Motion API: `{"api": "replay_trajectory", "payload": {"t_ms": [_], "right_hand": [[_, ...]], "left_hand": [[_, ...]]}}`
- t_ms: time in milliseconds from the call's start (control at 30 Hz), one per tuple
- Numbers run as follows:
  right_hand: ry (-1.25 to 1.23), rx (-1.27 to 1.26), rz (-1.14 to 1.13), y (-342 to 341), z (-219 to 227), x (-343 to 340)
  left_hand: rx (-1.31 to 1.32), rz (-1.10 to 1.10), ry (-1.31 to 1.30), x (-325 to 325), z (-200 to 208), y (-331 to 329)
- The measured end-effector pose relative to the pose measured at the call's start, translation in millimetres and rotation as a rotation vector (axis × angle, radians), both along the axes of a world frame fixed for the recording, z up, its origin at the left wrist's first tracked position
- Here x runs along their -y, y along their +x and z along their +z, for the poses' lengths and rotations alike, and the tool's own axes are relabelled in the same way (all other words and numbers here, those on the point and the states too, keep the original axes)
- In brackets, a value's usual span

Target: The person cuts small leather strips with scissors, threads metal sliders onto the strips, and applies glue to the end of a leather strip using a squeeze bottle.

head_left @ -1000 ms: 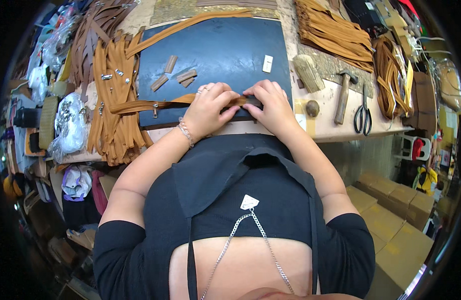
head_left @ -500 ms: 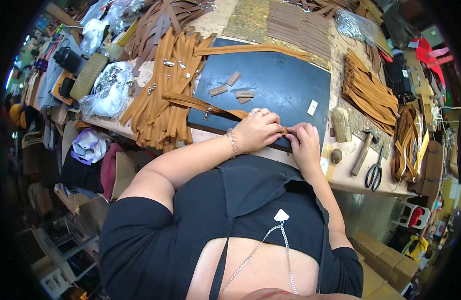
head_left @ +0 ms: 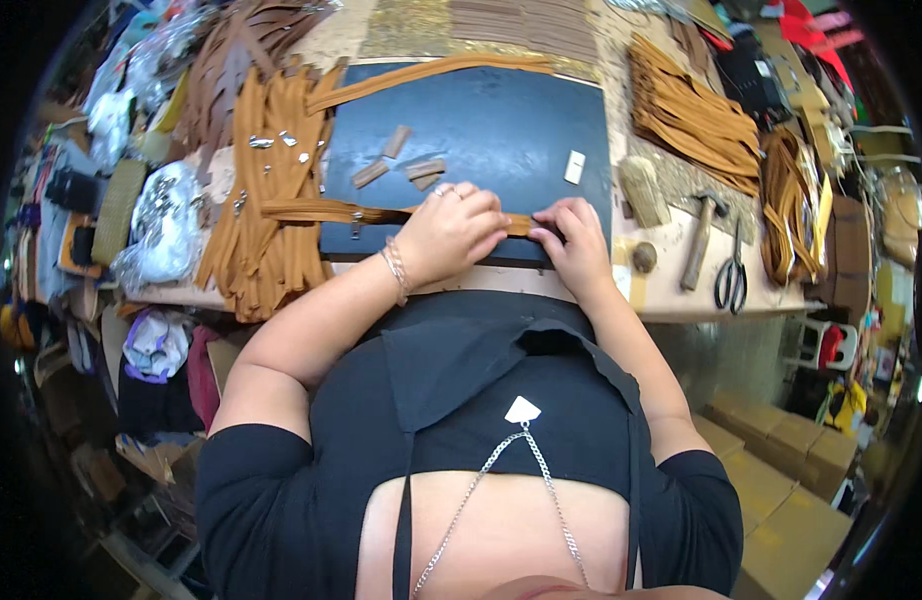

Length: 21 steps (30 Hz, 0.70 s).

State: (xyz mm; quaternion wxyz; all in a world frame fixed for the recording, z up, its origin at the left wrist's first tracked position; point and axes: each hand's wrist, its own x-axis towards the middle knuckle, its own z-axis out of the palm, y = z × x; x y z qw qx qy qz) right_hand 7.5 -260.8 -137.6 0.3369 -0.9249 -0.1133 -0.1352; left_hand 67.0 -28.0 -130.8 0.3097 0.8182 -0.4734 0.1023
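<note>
A brown zipper (head_left: 301, 210) with a silver slider lies across the near part of a dark board (head_left: 481, 120). My left hand (head_left: 449, 235) is closed on it, fingers pressed together near its right part. At the tape's right end, my right hand (head_left: 578, 245) pinches it between thumb and fingers. A short stretch of flat tape shows between the two hands. Beyond my left hand lie several small brown strips (head_left: 371, 174). A small white block (head_left: 575, 166) sits beyond my right hand. Along the board's far edge runs another zipper (head_left: 431, 72).
Left of the board is a pile of brown zippers (head_left: 266, 230) with loose metal sliders. To the right lie a wooden block (head_left: 643, 192), a round brown lump (head_left: 643, 257), a hammer (head_left: 699, 245), black scissors (head_left: 731, 275) and a zipper bundle (head_left: 691, 110). A clear plastic bag (head_left: 166, 225) stands far left.
The view has shifted, so the table appears further left. My hands have moved apart a little, and the zipper's right end now lies straighter and flatter between them.
</note>
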Motion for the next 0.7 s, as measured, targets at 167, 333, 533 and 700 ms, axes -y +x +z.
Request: {"api": "replay_trajectory", "payload": {"t_ms": [167,333,533,700], "right_hand": [[0.031,-0.026,0.031,-0.2,4.6,4.5],[-0.061,-0.205,0.041,8.8,22.2,0.7],[-0.062,-0.558,-0.037,26.1,49.3,42.2],[0.048,-0.248,0.003,51.9,42.0,23.9]], "left_hand": [[0.009,0.047,0.000,16.3,-15.5,-4.0],[0.042,0.073,-0.018,18.5,-22.5,0.0],[-0.145,0.186,-0.035,9.2,-14.7,-3.8],[-0.073,0.315,-0.077,-34.0,40.3,44.6]]}}
